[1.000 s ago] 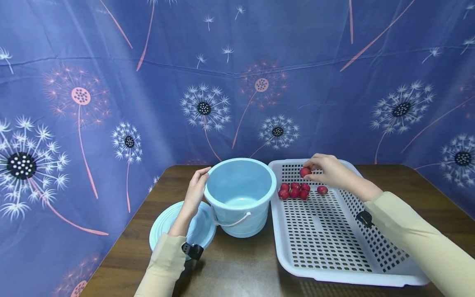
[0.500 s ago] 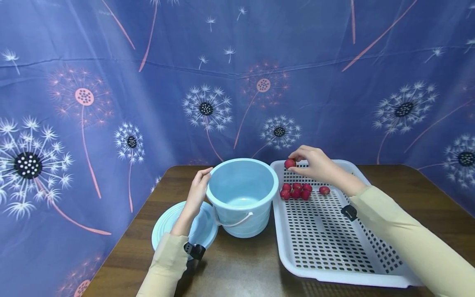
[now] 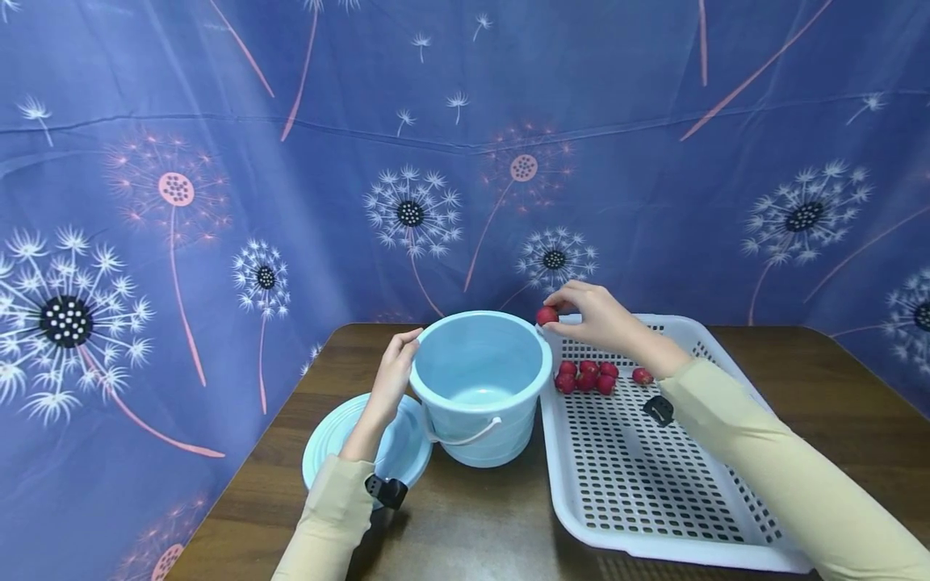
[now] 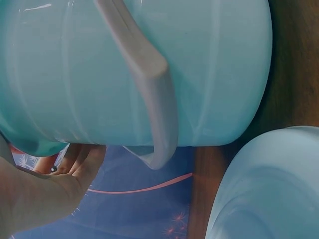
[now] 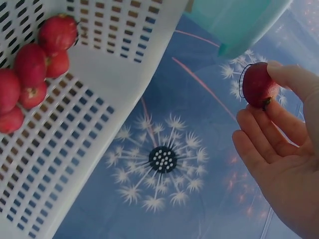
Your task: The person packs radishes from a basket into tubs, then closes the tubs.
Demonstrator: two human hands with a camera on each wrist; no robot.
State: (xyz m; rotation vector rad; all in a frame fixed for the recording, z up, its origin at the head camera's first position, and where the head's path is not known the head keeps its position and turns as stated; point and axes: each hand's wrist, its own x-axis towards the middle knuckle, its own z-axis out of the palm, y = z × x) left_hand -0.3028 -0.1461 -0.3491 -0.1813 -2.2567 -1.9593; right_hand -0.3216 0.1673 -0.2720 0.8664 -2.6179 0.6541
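Observation:
My right hand pinches a small red fruit between thumb and fingertips, just right of the bucket's rim and above the basket's far left corner. In the right wrist view, the held fruit shows a dark stub at its lower end. At the left side of the light blue bucket, my left hand grips the rim; its fingers partly disappear behind the wall in the left wrist view. The bucket stands upright, its visible inside bare, with its pale handle hanging down in front.
A white perforated basket stands right of the bucket, holding a cluster of several red fruits and a separate one. Beneath my left forearm lies a round light blue lid. A patterned blue cloth hangs behind the wooden table.
My right hand has carried the red fruit left, from over the basket to beside the bucket's rim, rising slightly. My left hand keeps its hold on the rim.

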